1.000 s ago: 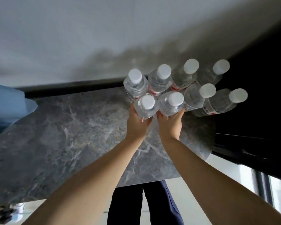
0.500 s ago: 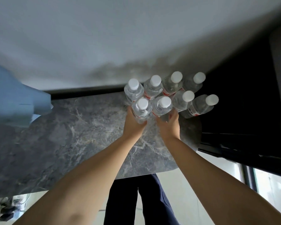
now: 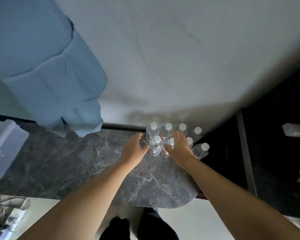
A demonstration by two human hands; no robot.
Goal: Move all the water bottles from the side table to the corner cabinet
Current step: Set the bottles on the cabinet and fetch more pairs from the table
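Observation:
Several clear water bottles (image 3: 155, 146) with white caps stand clustered at the far right corner of a grey marble top (image 3: 87, 163). My left hand (image 3: 134, 148) is just left of the nearest bottle, fingers spread, thumb close to its side. My right hand (image 3: 179, 147) hovers over the right part of the cluster, fingers apart, covering one bottle in part. Neither hand grips a bottle.
A light blue garment (image 3: 47, 70) hangs against the white wall (image 3: 171, 58) at the left, its hem over the marble top. A pale box (image 3: 3, 146) lies at the far left. Dark furniture (image 3: 275, 161) borders the right side. My legs show below.
Both hands have let go of the two front bottles and opened, the right one rising over the cluster. The view has pulled back and tilted up, showing more wall and the garment.

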